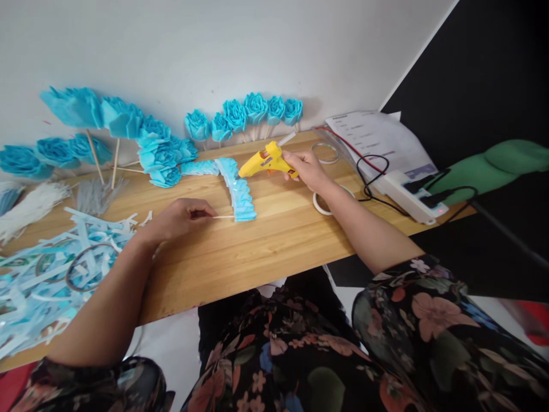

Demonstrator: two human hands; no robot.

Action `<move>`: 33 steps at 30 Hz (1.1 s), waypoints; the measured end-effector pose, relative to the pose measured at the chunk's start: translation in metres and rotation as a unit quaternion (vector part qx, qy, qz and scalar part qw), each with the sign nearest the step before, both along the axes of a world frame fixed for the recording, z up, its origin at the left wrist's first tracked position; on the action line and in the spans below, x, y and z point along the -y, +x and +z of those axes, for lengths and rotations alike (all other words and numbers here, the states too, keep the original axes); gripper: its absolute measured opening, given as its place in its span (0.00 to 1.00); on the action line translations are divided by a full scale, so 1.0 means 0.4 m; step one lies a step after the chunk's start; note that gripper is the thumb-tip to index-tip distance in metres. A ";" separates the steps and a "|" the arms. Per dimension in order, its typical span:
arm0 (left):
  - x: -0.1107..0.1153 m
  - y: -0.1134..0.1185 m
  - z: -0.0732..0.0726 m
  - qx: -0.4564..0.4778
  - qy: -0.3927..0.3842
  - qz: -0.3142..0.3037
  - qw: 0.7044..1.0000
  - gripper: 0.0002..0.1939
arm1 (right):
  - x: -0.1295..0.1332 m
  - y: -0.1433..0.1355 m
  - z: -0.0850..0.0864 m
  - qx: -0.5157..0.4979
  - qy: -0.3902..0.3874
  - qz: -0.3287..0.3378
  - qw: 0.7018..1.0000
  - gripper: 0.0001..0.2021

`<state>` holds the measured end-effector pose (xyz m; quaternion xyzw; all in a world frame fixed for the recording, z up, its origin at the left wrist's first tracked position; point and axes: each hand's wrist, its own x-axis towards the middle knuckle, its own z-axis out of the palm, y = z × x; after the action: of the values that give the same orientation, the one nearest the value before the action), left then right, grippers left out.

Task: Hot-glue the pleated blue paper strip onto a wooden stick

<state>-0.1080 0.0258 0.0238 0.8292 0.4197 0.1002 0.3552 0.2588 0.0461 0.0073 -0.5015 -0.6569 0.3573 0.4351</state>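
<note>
My left hand [184, 217] is closed on a thin wooden stick [223, 217], resting low over the table. The stick's far end meets the lower end of a ruffled blue crepe-paper strip [243, 197] that lies on the wood. My right hand [305, 169] grips a yellow hot glue gun [266, 160], a clear glue stick poking out of its back. The gun's nozzle points left, just over the strip's upper part. Shiny glue seems to lie along the strip's middle. From the strip's top, another blue paper piece [199, 167] runs left toward the finished flowers.
Blue paper roses [256, 107] on sticks stand along the wall, with more [158, 151] at left. Paper scraps [86, 269] cover the left side. Tape rolls [321, 204], a corded power strip [407, 194] and printed sheets [377, 140] lie at right.
</note>
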 end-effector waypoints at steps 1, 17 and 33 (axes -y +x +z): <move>0.000 0.000 0.000 0.000 0.000 0.000 1.000 0.17 | 0.000 0.000 0.000 0.007 -0.001 0.001 1.000 0.37; -0.002 -0.001 0.002 -0.020 -0.004 -0.005 1.000 0.18 | -0.008 -0.004 -0.003 -0.036 -0.010 -0.038 0.999 0.37; -0.002 -0.005 0.000 -0.013 -0.020 -0.012 1.000 0.19 | -0.002 -0.006 0.001 -0.027 -0.007 -0.029 0.999 0.35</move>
<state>-0.1101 0.0266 0.0240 0.8281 0.4163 0.0775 0.3673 0.2563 0.0470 0.0078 -0.5136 -0.6277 0.3624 0.4593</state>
